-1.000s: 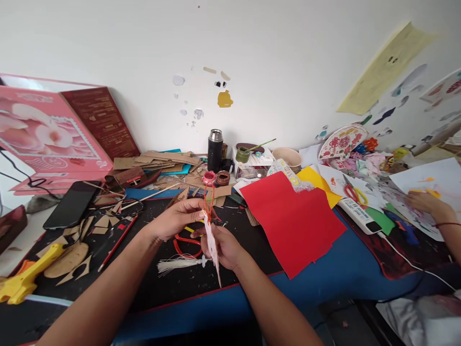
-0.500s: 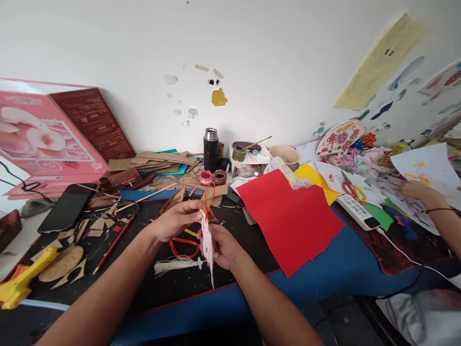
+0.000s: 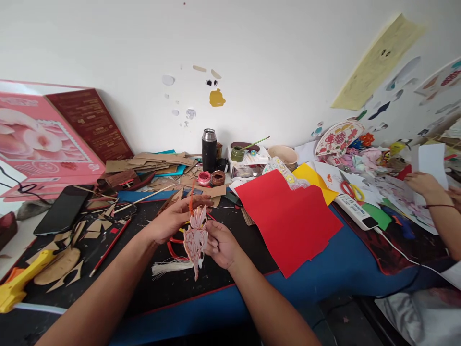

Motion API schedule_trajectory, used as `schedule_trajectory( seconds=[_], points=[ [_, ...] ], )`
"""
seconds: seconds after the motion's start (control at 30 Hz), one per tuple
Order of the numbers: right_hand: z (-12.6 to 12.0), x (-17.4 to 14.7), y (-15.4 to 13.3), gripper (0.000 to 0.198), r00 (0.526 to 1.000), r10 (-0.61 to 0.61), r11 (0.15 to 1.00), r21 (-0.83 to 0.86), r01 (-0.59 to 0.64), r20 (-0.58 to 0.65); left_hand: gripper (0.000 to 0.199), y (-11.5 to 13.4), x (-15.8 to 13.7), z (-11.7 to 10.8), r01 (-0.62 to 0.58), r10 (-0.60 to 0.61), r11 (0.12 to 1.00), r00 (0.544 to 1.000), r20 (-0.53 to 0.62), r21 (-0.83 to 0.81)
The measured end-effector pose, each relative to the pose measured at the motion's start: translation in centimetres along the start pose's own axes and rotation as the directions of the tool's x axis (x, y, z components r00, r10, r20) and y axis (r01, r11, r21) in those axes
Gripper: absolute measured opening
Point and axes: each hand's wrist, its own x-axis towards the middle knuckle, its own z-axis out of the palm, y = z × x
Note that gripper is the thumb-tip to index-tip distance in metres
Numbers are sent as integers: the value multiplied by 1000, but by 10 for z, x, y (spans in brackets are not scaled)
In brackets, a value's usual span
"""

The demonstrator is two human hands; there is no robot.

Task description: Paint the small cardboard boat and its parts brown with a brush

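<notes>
A pale pink cut-out ornament (image 3: 195, 242) with reddish lines hangs upright above the dark mat, its patterned face toward me. My right hand (image 3: 221, 242) pinches it by its right edge. At its top, an orange cord (image 3: 191, 205) rises in front of my left hand (image 3: 175, 218). The fingers of that hand are stretched out behind the ornament's upper part, touching or close to it; its thumb is partly hidden. Below, a white tassel (image 3: 169, 267) and a red loop handle (image 3: 175, 250) show behind the ornament.
Red paper (image 3: 284, 221) lies to the right, near red-and-yellow scissors (image 3: 352, 187) and a power strip (image 3: 356, 211). Paint jars (image 3: 204, 179) and a black flask (image 3: 209, 151) stand behind. Cardboard scraps, a phone (image 3: 63, 209) and a yellow glue gun (image 3: 27, 281) are left. Another person's hand (image 3: 423, 185) holds paper.
The ornament has turned from edge-on to show its face and shifted slightly left. My left hand's fingers have loosened from their pinch at its top. The other person's paper has been lifted.
</notes>
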Motion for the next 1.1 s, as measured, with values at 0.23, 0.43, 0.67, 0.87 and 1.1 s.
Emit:
schedule_trajectory(
  seconds=[0.23,0.43,0.67,0.87,1.1],
  points=[
    [0,4,3,65,970,-128,992,-8,129,-207,62,21,-38,-22,22,8,993,968,-252,117],
    [7,5,6,66,940,-181,983,-94,160,-290,58,21,-58,-24,87,-28,950,980,-196,301],
    [9,4,9,64,936,-197,976,-151,159,-292,38,16,-47,-18,61,-16,913,993,-114,404],
    [11,2,10,63,945,-209,966,-204,159,-251,42,17,-42,-22,47,28,920,983,-183,390],
    [13,-1,11,65,974,-171,938,-326,115,-149,53,22,-37,-25,24,28,977,971,-237,214]
  ],
)
